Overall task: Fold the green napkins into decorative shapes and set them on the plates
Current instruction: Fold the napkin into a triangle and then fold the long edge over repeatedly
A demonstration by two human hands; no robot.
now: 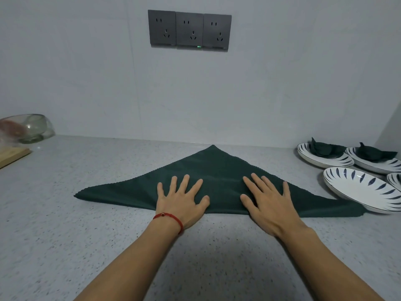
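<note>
Two plates (321, 162) (373, 167) at the countertop's (65, 235) right back corner carry folded napkins (323, 148) (376, 154). Third green napkin (217, 170) is a flat triangle mid-counter; my left hand (181, 199) and right hand (269, 198) press it, fingers spread. Empty plate (360, 192) waits, fourth barely visible.

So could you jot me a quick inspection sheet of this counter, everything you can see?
Surface: grey speckled countertop.
Job's things: green napkin folded into a flat triangle, its right tip touching or under the empty plate; two folded napkins sit on two far plates; a fourth plate's rim shows at the edge.
Clutter: glass bowl, wooden board, far left.
Grippers: left hand and right hand press flat on the triangle.
Cables: nothing seen.
Surroundings: pale wall, three grey sockets.
</note>
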